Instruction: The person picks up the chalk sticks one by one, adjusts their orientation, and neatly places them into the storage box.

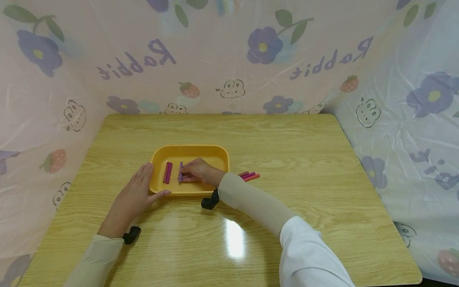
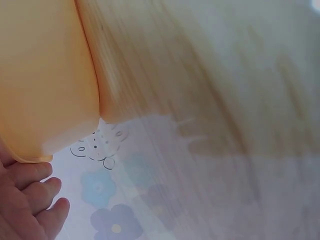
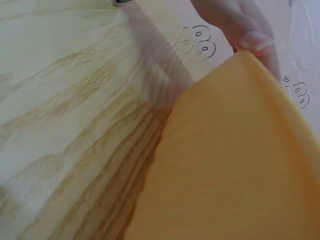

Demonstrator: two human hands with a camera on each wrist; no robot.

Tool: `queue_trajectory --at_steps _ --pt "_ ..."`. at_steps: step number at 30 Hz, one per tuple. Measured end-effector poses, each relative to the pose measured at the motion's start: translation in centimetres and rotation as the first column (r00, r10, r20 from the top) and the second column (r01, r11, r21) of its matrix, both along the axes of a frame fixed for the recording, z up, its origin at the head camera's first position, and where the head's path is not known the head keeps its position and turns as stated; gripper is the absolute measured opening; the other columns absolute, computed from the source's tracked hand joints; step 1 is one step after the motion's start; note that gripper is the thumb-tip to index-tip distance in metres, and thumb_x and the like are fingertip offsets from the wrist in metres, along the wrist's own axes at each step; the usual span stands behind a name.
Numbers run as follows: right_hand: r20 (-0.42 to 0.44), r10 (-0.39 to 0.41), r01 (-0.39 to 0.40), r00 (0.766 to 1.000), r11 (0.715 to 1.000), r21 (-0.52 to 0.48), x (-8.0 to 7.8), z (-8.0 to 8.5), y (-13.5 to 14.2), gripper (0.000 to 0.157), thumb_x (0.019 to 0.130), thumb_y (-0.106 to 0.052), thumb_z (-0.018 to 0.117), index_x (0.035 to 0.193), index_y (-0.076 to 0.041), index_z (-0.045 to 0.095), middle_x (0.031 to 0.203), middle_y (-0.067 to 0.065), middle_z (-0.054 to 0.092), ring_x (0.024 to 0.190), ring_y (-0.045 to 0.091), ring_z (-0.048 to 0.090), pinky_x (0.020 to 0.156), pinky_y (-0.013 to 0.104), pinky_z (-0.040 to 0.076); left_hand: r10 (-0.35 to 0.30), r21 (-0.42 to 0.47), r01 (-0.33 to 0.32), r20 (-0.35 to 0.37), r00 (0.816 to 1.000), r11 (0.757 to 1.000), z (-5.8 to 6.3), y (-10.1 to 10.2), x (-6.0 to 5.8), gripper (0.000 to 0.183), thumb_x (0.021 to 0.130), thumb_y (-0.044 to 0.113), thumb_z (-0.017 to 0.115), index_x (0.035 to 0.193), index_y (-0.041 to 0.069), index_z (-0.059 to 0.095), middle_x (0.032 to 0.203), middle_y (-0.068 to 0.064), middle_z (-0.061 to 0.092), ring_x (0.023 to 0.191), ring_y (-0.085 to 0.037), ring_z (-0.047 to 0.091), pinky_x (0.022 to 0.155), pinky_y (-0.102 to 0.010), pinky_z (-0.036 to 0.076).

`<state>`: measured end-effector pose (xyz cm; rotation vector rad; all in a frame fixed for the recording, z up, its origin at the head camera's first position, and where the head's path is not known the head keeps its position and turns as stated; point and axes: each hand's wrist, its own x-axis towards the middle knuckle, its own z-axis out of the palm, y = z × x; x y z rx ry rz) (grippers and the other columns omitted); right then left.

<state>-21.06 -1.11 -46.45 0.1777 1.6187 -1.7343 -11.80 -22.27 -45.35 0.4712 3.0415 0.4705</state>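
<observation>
In the head view, my right hand (image 1: 199, 171) pinches a slim purple crayon-like stick (image 1: 181, 177) upright in the picture, inside a yellow plastic tray (image 1: 190, 194). Left of it, two dark magenta sticks (image 1: 167, 173) lie side by side on the tray's floor. My left hand (image 1: 134, 195) rests against the tray's left end, fingers extended along the side and thumb at the front rim. The left wrist view has the left fingers (image 2: 42, 195) beside the tray's outer wall (image 2: 50, 75). In the right wrist view, the left thumb (image 3: 256, 41) touches the tray's corner.
Several red, purple and orange sticks (image 1: 251, 175) lie on the wooden table (image 1: 305, 159) just right of the tray, partly hidden by the right forearm. A patterned curtain (image 1: 215, 59) encloses the table's back and sides.
</observation>
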Motion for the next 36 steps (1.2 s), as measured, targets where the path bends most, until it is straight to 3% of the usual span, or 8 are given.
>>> queue_trajectory --at_steps 23,36 --pt "-0.082 0.003 0.003 0.997 0.997 0.073 -0.13 -0.74 -0.42 0.015 0.088 -0.007 0.063 0.091 0.007 0.070 0.077 0.016 0.069 0.065 0.020 0.068 0.063 0.030 0.056 0.002 0.020 -0.002 0.012 1.000 1.000 -0.14 0.04 -0.12 0.107 0.080 0.065 0.055 0.148 -0.001 0.006 0.151 -0.024 0.013 0.139 -0.035 0.010 0.108 -0.054 0.017" --pt "-0.163 -0.006 0.029 0.987 0.990 0.138 0.35 -0.68 -0.57 0.014 0.085 -0.010 0.067 0.089 0.003 0.072 0.076 0.014 0.070 0.069 0.024 0.069 0.062 0.030 0.056 0.015 0.022 -0.016 0.026 1.000 1.000 -0.22 0.23 -0.08 0.108 0.080 0.066 0.055 0.148 0.000 0.004 0.151 -0.024 0.012 0.139 -0.036 0.010 0.106 -0.057 0.020"
